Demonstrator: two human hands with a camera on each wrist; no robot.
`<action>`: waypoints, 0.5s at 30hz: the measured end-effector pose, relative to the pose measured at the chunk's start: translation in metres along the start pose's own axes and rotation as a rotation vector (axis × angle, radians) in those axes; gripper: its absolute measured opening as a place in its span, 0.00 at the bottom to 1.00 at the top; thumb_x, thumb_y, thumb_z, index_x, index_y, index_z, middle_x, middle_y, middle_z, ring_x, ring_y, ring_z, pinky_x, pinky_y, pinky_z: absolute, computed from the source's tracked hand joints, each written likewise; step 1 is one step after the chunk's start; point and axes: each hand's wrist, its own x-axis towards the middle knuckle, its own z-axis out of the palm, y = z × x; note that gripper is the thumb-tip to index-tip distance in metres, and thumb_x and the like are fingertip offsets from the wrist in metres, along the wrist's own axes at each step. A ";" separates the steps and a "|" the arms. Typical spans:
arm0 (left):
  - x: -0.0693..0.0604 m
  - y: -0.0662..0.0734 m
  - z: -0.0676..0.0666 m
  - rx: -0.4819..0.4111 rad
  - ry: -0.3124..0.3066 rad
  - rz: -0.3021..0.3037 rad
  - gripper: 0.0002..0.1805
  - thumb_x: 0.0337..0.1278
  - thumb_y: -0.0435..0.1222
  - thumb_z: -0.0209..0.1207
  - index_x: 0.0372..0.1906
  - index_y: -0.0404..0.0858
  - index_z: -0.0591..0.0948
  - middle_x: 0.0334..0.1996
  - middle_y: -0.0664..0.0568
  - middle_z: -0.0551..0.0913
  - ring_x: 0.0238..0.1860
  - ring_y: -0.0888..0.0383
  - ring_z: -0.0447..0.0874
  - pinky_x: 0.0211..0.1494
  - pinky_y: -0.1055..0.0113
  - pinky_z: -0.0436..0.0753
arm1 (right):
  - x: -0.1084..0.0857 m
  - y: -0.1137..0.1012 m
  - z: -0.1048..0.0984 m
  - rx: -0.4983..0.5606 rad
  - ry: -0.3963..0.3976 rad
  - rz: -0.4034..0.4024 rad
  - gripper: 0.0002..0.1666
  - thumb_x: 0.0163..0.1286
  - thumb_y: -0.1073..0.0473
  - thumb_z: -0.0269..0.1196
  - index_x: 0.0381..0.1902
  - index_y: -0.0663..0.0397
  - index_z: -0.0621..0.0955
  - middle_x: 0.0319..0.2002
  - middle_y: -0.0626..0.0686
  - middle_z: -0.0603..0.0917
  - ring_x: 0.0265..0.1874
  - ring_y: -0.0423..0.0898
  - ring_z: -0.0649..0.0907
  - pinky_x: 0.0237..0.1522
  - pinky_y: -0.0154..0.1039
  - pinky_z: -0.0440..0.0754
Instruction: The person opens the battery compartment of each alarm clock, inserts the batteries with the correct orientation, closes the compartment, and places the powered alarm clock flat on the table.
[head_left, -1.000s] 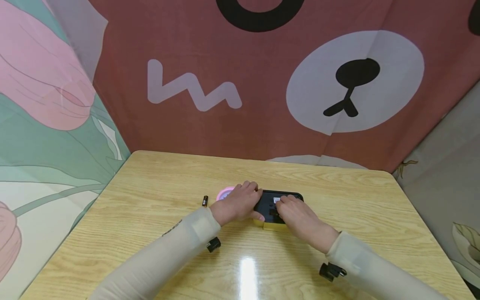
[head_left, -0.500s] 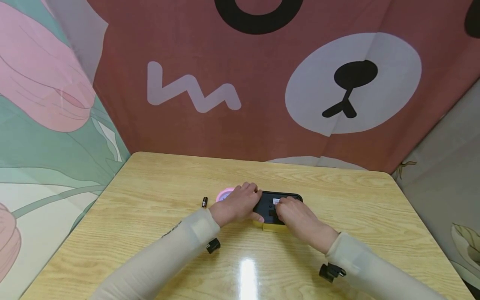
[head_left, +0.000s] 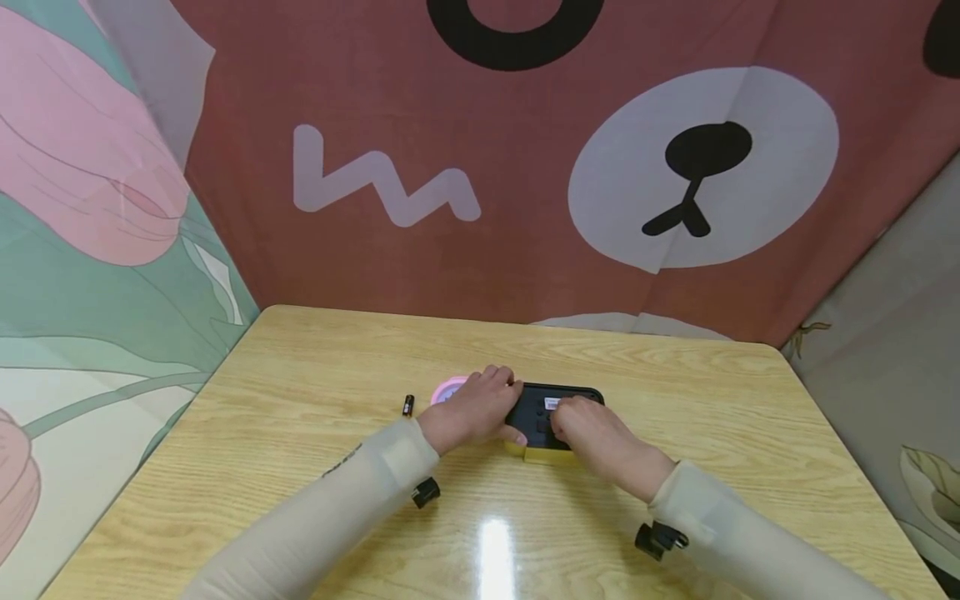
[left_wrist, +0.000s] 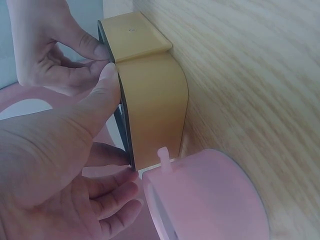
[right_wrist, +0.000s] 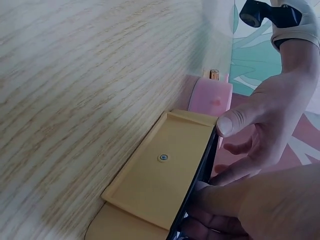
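A yellow box-shaped device (left_wrist: 155,100) lies on the table with its black back (head_left: 534,414) turned up. My left hand (head_left: 476,406) grips its left end, the thumb on the near edge and the fingers at the far edge. My right hand (head_left: 600,429) bends its fingers down onto the black back, beside a small white label (head_left: 552,403). In the left wrist view, the right thumb and forefinger come together at the black back. Whether they pinch some small part is hidden. A pink round object (left_wrist: 215,195) stands just left of the device, partly behind my left hand.
A small black-and-copper battery (head_left: 408,406) lies on the wooden table (head_left: 337,358), left of the pink object. Behind the table hangs a red cloth (head_left: 375,267) printed with a bear face. A wrist camera (head_left: 426,492) sits under each sleeve.
The right fingers have curled in a little more on the black back. The left hand and the device stay about where they were. The head view has shifted slightly.
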 end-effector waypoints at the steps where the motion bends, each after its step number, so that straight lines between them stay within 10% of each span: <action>1: 0.000 0.000 0.000 0.001 0.000 0.000 0.50 0.54 0.64 0.62 0.75 0.38 0.67 0.68 0.47 0.72 0.65 0.52 0.69 0.69 0.56 0.73 | 0.000 0.000 0.000 0.004 -0.002 -0.005 0.16 0.67 0.67 0.67 0.19 0.53 0.81 0.21 0.46 0.79 0.24 0.39 0.72 0.28 0.36 0.74; 15: 0.000 0.001 0.000 -0.005 0.002 0.001 0.50 0.55 0.64 0.62 0.76 0.39 0.67 0.68 0.47 0.71 0.66 0.51 0.69 0.71 0.55 0.72 | 0.006 0.007 -0.002 0.124 -0.064 0.006 0.21 0.69 0.66 0.65 0.16 0.49 0.76 0.18 0.42 0.70 0.21 0.39 0.66 0.27 0.34 0.66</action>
